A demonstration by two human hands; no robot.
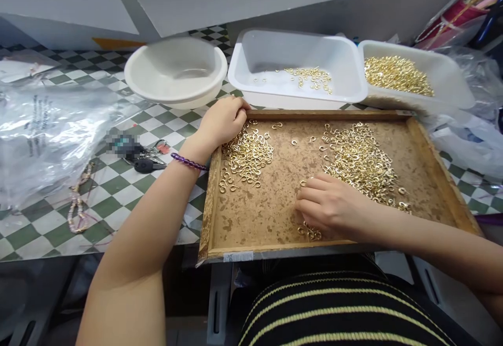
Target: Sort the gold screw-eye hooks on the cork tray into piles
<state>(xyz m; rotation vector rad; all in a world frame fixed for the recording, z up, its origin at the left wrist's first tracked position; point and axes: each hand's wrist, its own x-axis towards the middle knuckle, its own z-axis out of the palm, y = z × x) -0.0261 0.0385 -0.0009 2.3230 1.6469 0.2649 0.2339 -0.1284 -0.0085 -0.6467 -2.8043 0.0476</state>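
Here, right hand [330, 207] with fingers [310, 199] curled close together, small gold hooks [309, 232] just beneath the tips, left hand [222, 121] curled over the rim of a cork-lined wooden tray [330, 115], beside a heap of hooks [247, 154]

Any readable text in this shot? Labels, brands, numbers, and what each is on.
Nothing can be read.
White sticker on the front edge of the wooden tray: too small and blurred.
Dark print on the clear plastic bag: too blurred.
Key fob: pixelated.
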